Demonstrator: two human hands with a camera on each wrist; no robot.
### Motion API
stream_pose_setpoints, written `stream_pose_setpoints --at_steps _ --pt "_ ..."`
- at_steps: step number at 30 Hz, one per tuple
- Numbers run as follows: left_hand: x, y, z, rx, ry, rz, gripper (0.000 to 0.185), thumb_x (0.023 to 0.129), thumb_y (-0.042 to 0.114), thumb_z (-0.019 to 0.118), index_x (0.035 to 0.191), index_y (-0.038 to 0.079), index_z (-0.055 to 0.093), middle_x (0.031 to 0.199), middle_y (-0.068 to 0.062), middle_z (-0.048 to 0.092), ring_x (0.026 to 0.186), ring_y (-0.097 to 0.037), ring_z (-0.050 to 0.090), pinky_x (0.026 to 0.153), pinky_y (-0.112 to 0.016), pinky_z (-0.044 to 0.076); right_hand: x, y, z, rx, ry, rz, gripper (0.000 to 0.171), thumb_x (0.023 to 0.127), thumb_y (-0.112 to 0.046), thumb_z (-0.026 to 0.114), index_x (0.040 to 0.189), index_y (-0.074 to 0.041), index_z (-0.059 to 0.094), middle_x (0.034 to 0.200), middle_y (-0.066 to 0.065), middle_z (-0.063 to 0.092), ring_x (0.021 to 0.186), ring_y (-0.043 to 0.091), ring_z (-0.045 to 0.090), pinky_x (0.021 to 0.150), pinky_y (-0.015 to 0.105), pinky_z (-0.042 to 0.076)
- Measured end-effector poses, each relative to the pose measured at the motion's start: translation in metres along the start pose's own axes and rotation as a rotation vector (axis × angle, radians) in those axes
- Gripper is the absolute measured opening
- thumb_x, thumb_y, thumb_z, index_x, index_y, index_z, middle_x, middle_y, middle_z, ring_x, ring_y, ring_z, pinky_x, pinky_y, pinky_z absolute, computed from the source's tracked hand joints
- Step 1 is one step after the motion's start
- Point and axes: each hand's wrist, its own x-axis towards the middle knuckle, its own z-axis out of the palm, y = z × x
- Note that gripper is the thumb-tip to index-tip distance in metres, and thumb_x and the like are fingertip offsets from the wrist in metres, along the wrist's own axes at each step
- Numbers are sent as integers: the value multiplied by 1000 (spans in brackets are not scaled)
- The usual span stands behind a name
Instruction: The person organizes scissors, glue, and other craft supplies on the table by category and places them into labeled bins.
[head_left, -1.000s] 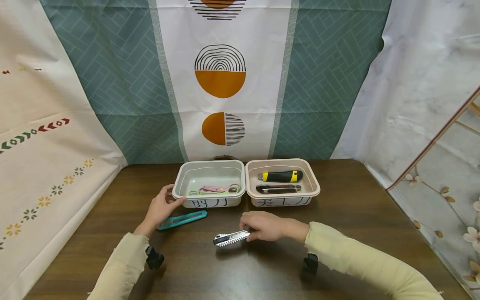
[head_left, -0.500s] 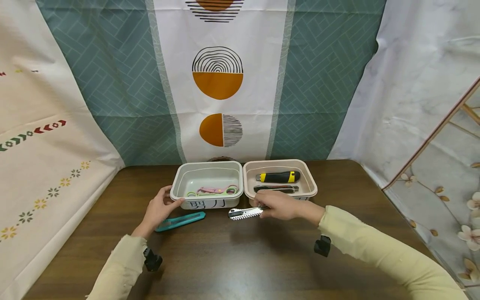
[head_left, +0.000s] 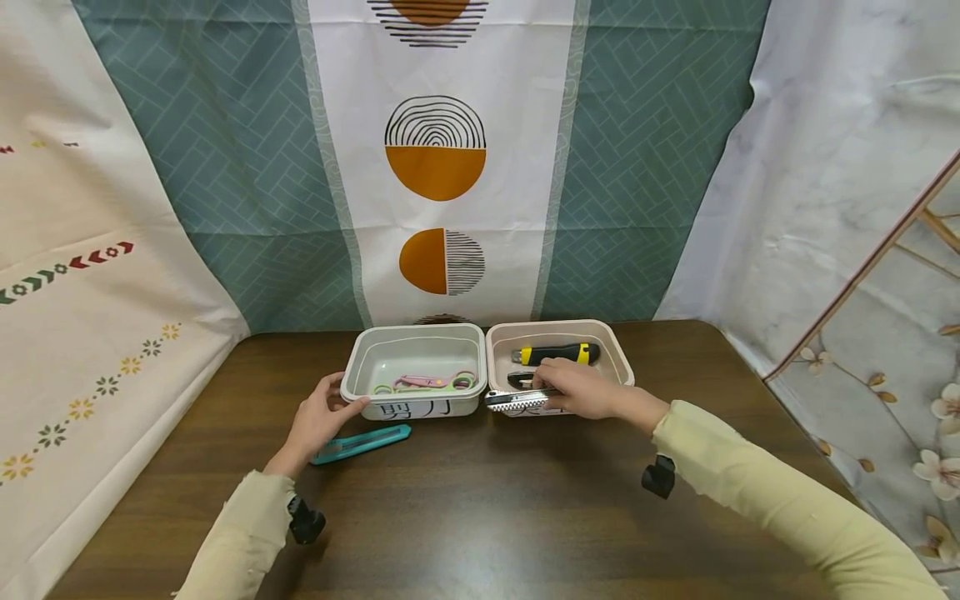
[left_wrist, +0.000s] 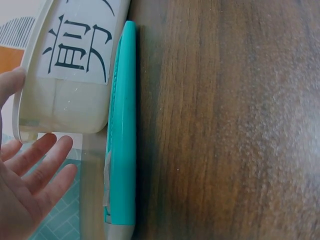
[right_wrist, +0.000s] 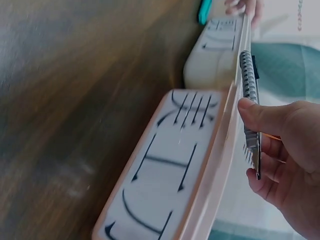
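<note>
R hand (head_left: pixel 581 389) holds silver cutter (head_left: pixel 519 399) at front rim of pink bin (head_left: pixel 621 367); L hand (head_left: pixel 318 419) on grey bin (head_left: pixel 352 375).

R grip: thumb + fingers pinched round the silver cutter, which lies level along the pink bin's near rim, serrated edge showing in the R wrist view. Inside that bin: yellow-black cutter (head_left: pixel 558 354) at back, a dark one partly hidden behind the hand. L grip relaxed, fingers straight, thumb touching grey bin's front-left corner, holding nothing. Teal cutter (head_left: pixel 362 442) flat on table (head_left: pixel 480 517) just beside L hand, in front of grey bin. Pink & green scissors (head_left: pixel 427 382) lie in grey bin. Bins touch side by side.
</note>
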Motion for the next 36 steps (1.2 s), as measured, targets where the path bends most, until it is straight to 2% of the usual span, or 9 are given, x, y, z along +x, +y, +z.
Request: stream_pose_setpoints --at_steps 6,17,27,36 --pt "0 -2 1 -4 -3 -5 75 80 44 65 134 3 33 114 -20 55 89 -26 59 67 -28 46 -3 16 1 -22 69 52 20 78 -13 71 91 -10 55 85 -4 49 77 11 42 70 29 39" --pt "1 -3 1 -10 6 -9 75 80 44 65 135 4 34 115 -20 56 88 -26 60 67 -28 46 -2 38 -2 -82 175 49 21 75 -10 73 88 -7 56 80 -1 50 73 13 43 69 33 38" --pt "1 -1 1 0 8 -12 74 81 44 65 135 3 33 114 -20 55 88 -26 59 66 -28 45 -5 55 -5 -108 134 119 16 79 -8 69 92 -5 59 87 3 54 81 18 50 74 36 41" --pt "0 -1 1 -4 13 -11 73 81 42 65 134 4 34 114 -20 56 89 -26 60 67 -28 46 -1 65 -1 -150 137 123 17 78 -8 70 93 -4 63 88 5 56 84 22 54 76 38 44"
